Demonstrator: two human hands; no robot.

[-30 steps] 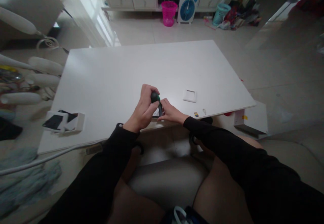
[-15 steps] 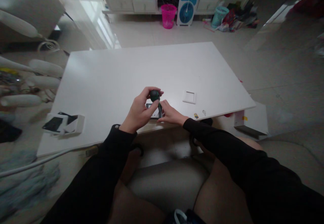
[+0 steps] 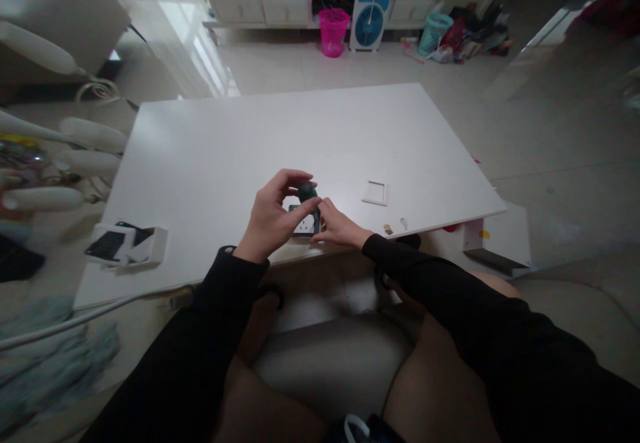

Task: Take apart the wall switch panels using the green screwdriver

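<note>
My left hand (image 3: 273,216) pinches the round dark-green handle of a screwdriver (image 3: 307,193) that stands upright near the table's front edge. Its tip rests on a small white wall-socket module (image 3: 304,223) lying flat on the white table (image 3: 225,156). My right hand (image 3: 337,225) presses its fingers on the right side of that module and against the screwdriver's shaft. A white square cover frame (image 3: 375,192) lies on the table to the right, apart from both hands. Two tiny parts (image 3: 395,225), probably screws, lie near the front edge.
An open white box with dark contents (image 3: 125,245) sits at the table's front left corner. A white cable (image 3: 75,318) runs below the left edge. A white block (image 3: 495,236) stands under the right corner. Baskets and a fan (image 3: 369,19) stand far behind.
My left hand loosened from a full wrap over the screwdriver handle to a fingertip pinch, fingers now more spread. The socket module shows more. My right hand stayed put.
</note>
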